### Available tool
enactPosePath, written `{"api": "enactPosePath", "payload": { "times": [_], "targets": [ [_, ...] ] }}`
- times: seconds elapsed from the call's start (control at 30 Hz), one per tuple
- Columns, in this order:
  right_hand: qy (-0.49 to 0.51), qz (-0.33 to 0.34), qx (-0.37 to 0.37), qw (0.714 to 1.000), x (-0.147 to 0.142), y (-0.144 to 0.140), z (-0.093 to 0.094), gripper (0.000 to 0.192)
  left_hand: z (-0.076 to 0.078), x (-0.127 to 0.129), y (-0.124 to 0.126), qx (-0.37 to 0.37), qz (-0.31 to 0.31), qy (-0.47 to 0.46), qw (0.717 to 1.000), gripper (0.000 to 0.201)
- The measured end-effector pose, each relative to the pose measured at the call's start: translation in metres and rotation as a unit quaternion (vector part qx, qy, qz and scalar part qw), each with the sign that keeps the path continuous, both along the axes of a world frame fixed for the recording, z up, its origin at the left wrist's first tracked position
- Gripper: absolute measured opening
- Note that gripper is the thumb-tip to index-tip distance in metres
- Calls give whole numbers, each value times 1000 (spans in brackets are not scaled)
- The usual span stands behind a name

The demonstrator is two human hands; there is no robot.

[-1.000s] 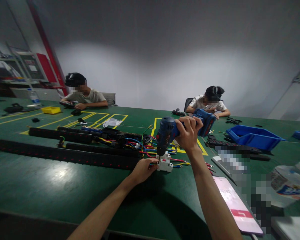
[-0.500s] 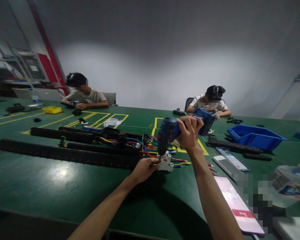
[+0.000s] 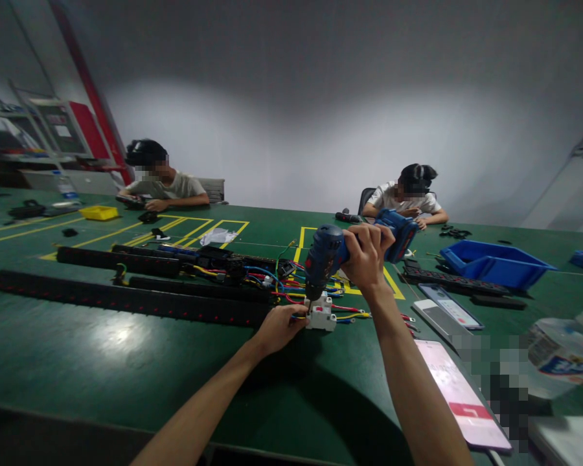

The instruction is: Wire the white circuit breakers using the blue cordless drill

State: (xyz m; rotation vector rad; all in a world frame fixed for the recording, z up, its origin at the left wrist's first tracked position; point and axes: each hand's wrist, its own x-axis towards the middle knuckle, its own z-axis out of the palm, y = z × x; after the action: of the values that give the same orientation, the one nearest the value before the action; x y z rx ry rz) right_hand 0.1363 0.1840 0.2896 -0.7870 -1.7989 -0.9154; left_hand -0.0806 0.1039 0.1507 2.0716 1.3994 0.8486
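Note:
A blue cordless drill (image 3: 326, 249) is gripped by its handle in my right hand (image 3: 366, 255), with its nose pointing down. Its thin bit meets the left part of a white circuit breaker (image 3: 322, 316) on the table. My left hand (image 3: 279, 329) is closed at the breaker's left edge, thumb and fingers pinching the wires (image 3: 298, 316) there. Out of the breaker's right side run red, yellow and blue wires (image 3: 352, 316) with metal lugs. Long black power strips (image 3: 126, 301) lie to the left, and more coloured wires (image 3: 257, 275) spread behind my hands.
Two people sit across the green table (image 3: 150, 382). At the right are a blue bin (image 3: 500, 265), a black strip (image 3: 459, 281), phones (image 3: 459, 388) and a plastic bottle (image 3: 558, 356). A yellow tray (image 3: 98, 213) stands far left.
The view has shifted very slightly. Both hands, the drill and the breaker keep nearly the same position relative to one another.

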Motion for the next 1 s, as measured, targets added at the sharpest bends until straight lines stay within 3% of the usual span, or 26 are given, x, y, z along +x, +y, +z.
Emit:
{"api": "enactPosePath", "payload": {
  "times": [1.0],
  "targets": [
    [19, 0, 18, 1000, -4, -1, -1, 30, -2, 2, 1, 5, 12, 10, 1000, 31]
  ]
}}
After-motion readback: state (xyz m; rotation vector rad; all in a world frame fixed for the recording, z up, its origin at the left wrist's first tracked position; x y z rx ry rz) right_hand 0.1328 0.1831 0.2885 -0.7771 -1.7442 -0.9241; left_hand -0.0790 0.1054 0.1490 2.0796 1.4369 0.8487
